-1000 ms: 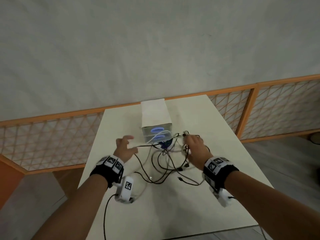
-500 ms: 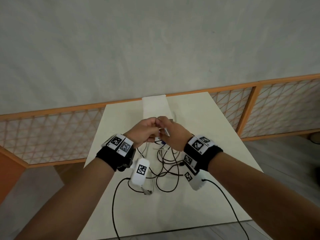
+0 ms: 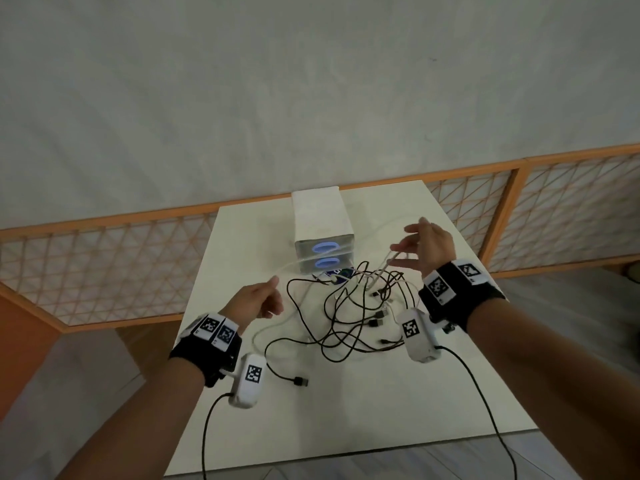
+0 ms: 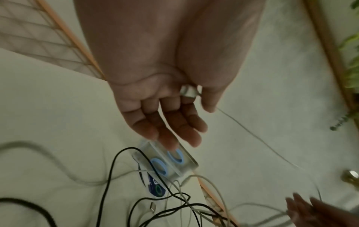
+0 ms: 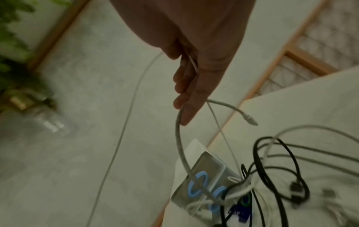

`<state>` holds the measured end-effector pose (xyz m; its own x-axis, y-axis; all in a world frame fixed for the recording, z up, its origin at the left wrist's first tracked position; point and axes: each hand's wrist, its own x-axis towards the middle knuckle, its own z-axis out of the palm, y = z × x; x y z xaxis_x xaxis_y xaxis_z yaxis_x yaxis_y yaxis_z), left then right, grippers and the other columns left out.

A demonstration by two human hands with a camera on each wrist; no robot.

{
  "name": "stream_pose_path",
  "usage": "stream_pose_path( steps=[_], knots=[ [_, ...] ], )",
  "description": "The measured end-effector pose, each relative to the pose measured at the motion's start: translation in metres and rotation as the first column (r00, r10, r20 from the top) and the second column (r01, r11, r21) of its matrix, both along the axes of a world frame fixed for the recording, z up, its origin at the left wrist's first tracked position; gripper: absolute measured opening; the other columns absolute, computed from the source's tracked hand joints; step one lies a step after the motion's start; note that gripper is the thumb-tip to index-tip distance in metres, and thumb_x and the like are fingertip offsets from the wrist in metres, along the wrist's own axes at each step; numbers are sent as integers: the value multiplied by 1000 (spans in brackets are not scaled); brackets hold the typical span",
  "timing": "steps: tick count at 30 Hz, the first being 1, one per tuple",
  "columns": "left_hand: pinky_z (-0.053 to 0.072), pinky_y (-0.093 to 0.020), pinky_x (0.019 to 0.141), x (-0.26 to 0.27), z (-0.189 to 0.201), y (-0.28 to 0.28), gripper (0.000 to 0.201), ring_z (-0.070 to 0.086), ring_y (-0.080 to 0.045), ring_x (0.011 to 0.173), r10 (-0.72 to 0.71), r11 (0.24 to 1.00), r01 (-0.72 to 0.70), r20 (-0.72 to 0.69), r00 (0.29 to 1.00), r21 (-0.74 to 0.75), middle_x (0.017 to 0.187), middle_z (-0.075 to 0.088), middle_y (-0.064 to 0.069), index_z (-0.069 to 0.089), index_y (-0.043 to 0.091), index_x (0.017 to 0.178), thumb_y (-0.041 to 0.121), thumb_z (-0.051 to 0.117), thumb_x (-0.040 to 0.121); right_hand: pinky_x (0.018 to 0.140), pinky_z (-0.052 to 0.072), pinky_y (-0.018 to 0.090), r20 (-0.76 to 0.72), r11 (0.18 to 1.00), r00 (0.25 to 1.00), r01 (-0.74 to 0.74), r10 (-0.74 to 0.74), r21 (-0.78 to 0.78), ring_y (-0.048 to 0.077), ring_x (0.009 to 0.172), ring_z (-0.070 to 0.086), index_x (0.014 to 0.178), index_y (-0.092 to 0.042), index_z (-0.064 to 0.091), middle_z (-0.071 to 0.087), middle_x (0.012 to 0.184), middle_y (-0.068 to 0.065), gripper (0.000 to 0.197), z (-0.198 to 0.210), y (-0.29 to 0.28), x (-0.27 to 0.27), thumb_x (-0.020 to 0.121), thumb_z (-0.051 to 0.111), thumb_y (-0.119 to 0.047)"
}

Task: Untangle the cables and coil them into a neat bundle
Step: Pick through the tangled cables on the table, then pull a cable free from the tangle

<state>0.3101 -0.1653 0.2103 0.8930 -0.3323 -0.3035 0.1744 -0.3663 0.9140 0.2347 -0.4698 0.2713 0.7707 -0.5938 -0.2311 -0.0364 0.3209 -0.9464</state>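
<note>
now my two hands are well apart, where half a second ago they met knuckle to knuckle above the tangle. my left hand (image 3: 254, 303) has drawn back toward me on the left; in the left wrist view its thumb and first finger pinch the plug end of a white cable (image 4: 252, 132), the other fingers (image 4: 174, 122) hanging loose and straight. that white cable runs thin and taut through the air across to my right hand (image 3: 427, 249), which has moved out to the right above the tabletop (image 3: 398, 393). in the right wrist view the cable passes under my right thumb against the side of my first finger, held there, while the remaining fingers (image 5: 186, 98) stretch out nearly straight. a grey cable end (image 5: 248, 119) curls loose just beside my fingertips. the black cables (image 3: 346, 327) lie in a tangled heap on the tabletop between my wrists, more spread than before, one plug (image 3: 300, 381) lying toward me. behind the heap stands a small white drawer box (image 3: 320, 220) with two blue ring handles.
</note>
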Motion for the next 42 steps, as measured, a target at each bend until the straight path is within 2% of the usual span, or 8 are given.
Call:
stream_pose_path(
  steps=[6, 10, 16, 21, 24, 29, 35, 42],
  knots=[
    [22, -23, 47, -1, 3, -1, 34, 37, -16, 40, 100, 952, -176, -288, 952, -251, 49, 31, 3, 37, 19, 61, 31, 35, 93, 80, 52, 51, -388, 948, 885, -310, 259, -75, 35, 100, 58, 125, -4, 47, 56, 111, 19, 39, -43, 9, -1, 98, 44, -31],
    [22, -23, 47, 2, -3, -4, 24, 35, -16, 46, 236, 945, -281, -246, 940, -166, 53, 35, 1, 40, 17, 64, 17, 37, 87, 109, 35, 37, -742, 345, 633, -762, 220, -548, 31, 134, 38, 151, -25, 9, 5, 158, 9, 80, -81, 28, -17, 88, 59, -34],
    [42, -26, 54, -3, -72, 14, 23, 53, -31, 60, 104, 921, -106, 27, 994, 375, 66, 51, -13, 52, 8, 68, 10, 51, 91, 112, 31, 48, -971, -206, 189, -954, 149, -217, 37, 142, 19, 148, -38, 12, -9, 160, 6, 80, -135, 60, -52, 85, 61, -42],
    [44, -38, 86, -32, -108, 28, 39, 55, -37, 106, 32, 757, -209, 284, 958, 619, 119, 54, -19, 52, 6, 120, 33, 57, 91, 108, 38, 40, -936, -171, 274, -934, 220, -313, 32, 137, 33, 149, -32, 13, -11, 159, 4, 79, -142, 54, -61, 87, 61, -32],
    [46, -42, 78, -50, -109, 29, 33, 52, -35, 102, -102, 706, -276, 479, 872, 653, 114, 53, -14, 52, 8, 117, 30, 51, 93, 104, 42, 36, -877, -56, 370, -913, 307, -405, 28, 129, 45, 148, -30, 17, -6, 159, 4, 73, -136, 47, -56, 88, 58, -27],
    [42, -32, 90, -48, -135, 33, 46, 51, -29, 117, -107, 498, 21, 37, 994, 867, 129, 54, -13, 49, 8, 120, 46, 35, 96, 96, 43, 30, -826, 1, 464, -872, 320, -490, 24, 123, 51, 146, -30, 24, 4, 159, 1, 63, -122, 47, -48, 91, 52, -24],
    [44, -29, 79, -50, -131, 17, 26, 59, -31, 104, -29, 634, -80, 127, 991, 769, 114, 58, -16, 51, 3, 107, 26, 46, 94, 87, 51, 34, -736, 35, 619, -771, 276, -636, 23, 108, 59, 134, -27, 43, 33, 146, -3, 42, -108, 52, -44, 92, 45, -26],
    [42, -23, 59, -43, -36, -28, 25, 55, -11, 54, -85, 992, 57, 259, 962, 114, 67, 50, -3, 41, 15, 77, 0, 57, 89, 92, 46, 32, -573, 135, 691, -682, 440, -718, 20, 103, 57, 127, -23, 50, 45, 132, -1, 40, -72, 73, -17, 87, 55, -23]
  ],
)
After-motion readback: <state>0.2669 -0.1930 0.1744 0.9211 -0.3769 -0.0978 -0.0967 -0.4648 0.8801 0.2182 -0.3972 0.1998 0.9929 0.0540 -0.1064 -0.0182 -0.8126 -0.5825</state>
